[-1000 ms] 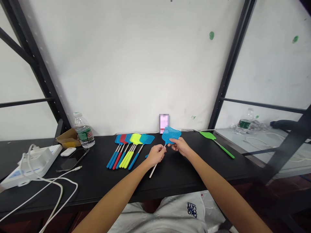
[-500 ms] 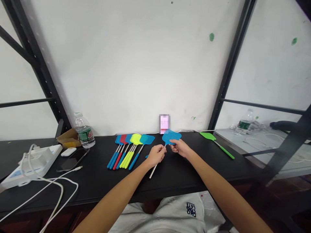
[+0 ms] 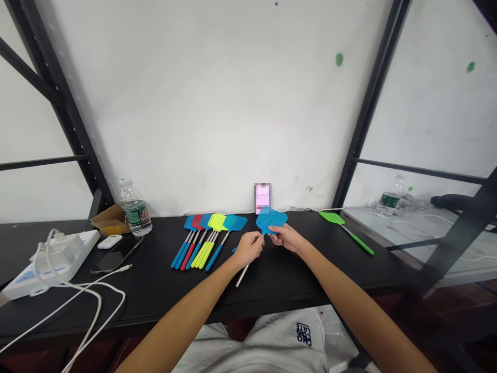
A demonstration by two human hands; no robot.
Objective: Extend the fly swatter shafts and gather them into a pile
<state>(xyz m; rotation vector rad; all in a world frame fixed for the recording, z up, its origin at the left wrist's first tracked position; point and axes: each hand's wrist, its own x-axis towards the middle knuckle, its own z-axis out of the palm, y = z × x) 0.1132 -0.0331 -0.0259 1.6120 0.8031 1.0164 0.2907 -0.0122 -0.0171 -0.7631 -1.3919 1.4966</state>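
Observation:
Between my hands is a blue fly swatter (image 3: 273, 219) with a perforated head. My left hand (image 3: 250, 248) is closed around its metal rod just below the head, and the bare silver end sticks out beneath my fist. My right hand (image 3: 286, 237) pinches the lower right edge of the head, thumb on top. A small blue piece, mostly hidden, shows behind my left wrist. To the left lie several fly swatters (image 3: 202, 243) in a row, with blue, red and yellow handles. One green fly swatter (image 3: 351, 233) lies apart on the right.
A lit phone (image 3: 263, 196) leans on the wall behind the blue head. On the left are a water bottle (image 3: 135, 210), an open cardboard box (image 3: 110, 221), a dark phone (image 3: 117, 255), a white earbud case (image 3: 109, 242), a power strip (image 3: 50, 264) and loose white cables.
The blue swatter's head has shifted slightly left and down with my right hand. My left hand keeps its hold on the rod. Other objects stay where they were.

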